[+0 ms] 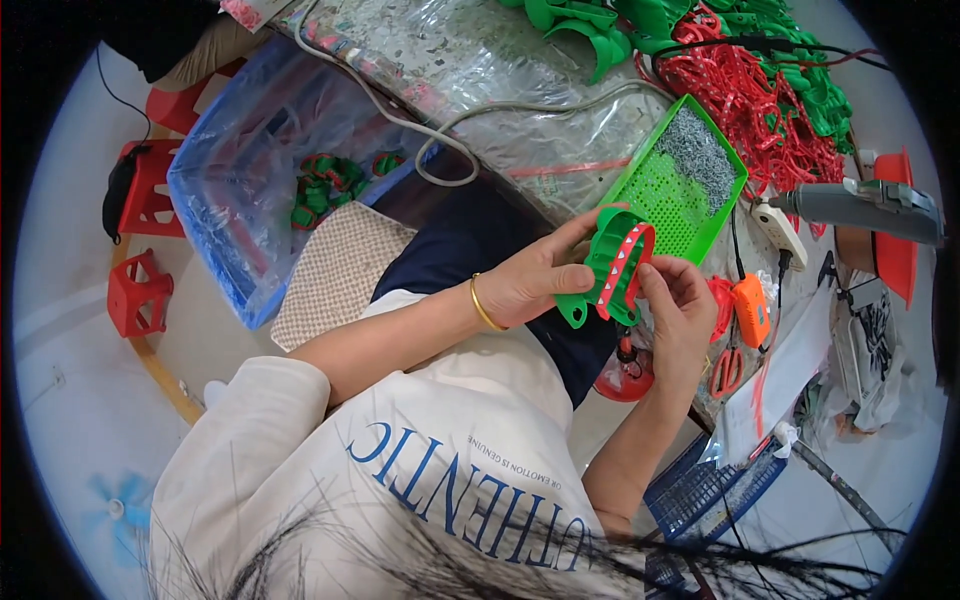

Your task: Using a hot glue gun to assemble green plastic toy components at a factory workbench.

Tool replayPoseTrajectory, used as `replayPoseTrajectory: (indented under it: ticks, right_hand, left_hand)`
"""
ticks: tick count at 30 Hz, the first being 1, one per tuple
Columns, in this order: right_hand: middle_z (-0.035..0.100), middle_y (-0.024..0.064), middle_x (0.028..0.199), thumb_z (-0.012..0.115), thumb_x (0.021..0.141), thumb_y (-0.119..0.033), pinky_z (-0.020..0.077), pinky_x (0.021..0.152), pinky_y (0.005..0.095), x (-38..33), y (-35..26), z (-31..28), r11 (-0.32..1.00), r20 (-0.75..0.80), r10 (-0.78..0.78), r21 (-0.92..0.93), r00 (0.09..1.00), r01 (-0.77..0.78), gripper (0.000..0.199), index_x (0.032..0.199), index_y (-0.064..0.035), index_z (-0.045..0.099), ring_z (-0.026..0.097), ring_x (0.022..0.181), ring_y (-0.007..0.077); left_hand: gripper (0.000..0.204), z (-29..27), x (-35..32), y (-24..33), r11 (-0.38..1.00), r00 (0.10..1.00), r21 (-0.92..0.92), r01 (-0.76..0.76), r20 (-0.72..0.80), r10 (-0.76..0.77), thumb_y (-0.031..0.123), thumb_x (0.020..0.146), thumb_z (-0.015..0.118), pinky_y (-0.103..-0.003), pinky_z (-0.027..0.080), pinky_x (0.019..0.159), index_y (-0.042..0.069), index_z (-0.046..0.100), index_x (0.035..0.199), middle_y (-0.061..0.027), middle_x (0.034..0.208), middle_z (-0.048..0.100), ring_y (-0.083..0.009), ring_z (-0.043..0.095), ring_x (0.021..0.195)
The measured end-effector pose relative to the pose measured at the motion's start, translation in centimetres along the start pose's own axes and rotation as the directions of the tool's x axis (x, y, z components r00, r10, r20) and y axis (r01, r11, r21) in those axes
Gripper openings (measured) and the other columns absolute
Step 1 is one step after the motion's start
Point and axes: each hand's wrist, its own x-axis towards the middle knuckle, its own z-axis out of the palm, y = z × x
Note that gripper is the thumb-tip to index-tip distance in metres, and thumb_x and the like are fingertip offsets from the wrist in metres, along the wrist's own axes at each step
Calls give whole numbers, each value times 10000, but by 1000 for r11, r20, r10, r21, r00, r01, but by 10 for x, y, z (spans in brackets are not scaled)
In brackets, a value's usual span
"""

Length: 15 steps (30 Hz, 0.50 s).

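Above my lap, near the table edge, I hold a green plastic moulded piece [604,246] with scalloped edges. A red strip with white teeth shapes [622,270] sits along its side. My left hand [545,272] is closed on the green piece, thumb on the near face and fingers behind. At the piece's right side, my right hand [685,305] pinches the lower part of the red strip between thumb and fingers. Just beyond the piece stands a bright green perforated tray [662,195] with a pile of small grey metal screws [702,150].
Red strips [745,105] and green pieces [580,30] are heaped at the far right. A plastic-lined blue bin [205,205] at left holds several red-green pieces [330,180]. A grey cable [385,110] crosses the table. Red-handled scissors [727,372] lie right, below an orange device [751,310].
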Motion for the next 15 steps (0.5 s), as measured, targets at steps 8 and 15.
replayPoseTrajectory:
  ticks: [8, 15]
  right_hand:
    - [614, 43, 804, 613, 844, -54, 461, 654, 202, -4, 1, 10, 990, -72, -30, -136, 997, 20, 118, 925, 27, 587, 570, 711, 87]
    - [614, 43, 804, 618, 844, -60, 463, 642, 205, -6, 4, 14, 991, -88, -20, -135, 996, 7, 120, 921, 26, 588, 570, 713, 84]
  left_hand:
    - [968, 4, -1, 0, 987, 997, 163, -10, -69, 22, 308, 656, 803, -306, 293, 1034, 112, 224, 1407, -41, 1340, 382, -164, 367, 1239]
    - [933, 2, -3, 1, 961, 996, 275, -32, -70, 53, 243, 657, 797, -305, 296, 1029, 114, 244, 1398, -39, 1313, 403, -156, 382, 1217]
